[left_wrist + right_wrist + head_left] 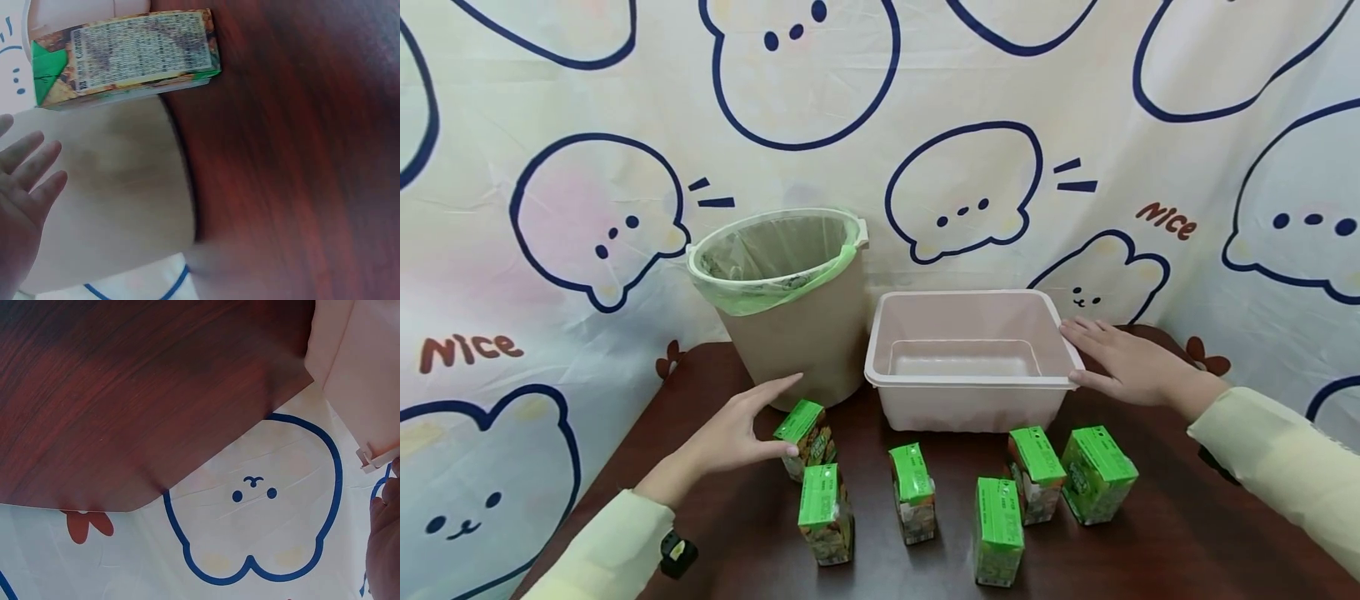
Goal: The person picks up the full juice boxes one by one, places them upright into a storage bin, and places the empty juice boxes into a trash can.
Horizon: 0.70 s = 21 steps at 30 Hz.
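My left hand (737, 429), fingers stretched out and thumb apart, is beside a small green-topped drink carton (806, 439) in front of the trash bin. The thumb tip overlaps the carton's near edge in the head view; in the left wrist view, the fingers are apart from the printed carton (140, 53). On the right, my right hand (1123, 362) rests with fairly straight fingers on the right rim of a pale pink plastic tub (970, 404). The right wrist view catches only part of that hand (384, 540) beneath the tub's rim (378, 459).
Several more cartons, among them a front one (998, 533) and a right one (1097, 475), stand on the dark wooden table (737, 542). The beige trash bin (797, 342) with a green liner stands left of the tub. A cartoon-printed curtain (820, 175) hangs behind.
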Motion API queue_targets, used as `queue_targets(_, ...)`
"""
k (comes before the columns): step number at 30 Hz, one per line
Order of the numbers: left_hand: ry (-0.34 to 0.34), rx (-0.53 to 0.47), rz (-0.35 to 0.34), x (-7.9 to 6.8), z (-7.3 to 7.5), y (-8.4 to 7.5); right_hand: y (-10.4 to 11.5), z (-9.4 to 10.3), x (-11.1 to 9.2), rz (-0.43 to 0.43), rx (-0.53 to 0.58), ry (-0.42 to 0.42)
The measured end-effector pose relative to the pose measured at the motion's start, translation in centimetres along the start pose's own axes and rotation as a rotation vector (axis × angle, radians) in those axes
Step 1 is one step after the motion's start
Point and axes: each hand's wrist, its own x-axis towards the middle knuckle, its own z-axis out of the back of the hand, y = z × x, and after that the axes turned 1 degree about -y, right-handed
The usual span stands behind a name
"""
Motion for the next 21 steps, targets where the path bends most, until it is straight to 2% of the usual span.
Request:
queue_targets(10,-0.033,-0.149,0.024,-0.6,-1.7,1.1,0.1,-0.1,0.2,0.044,0.007,0.001)
queue_targets(21,0.023,-0.351,0.116,0.1,-3.0,2.0,0.2,0.0,0.0,0.048,0.027,-0.015)
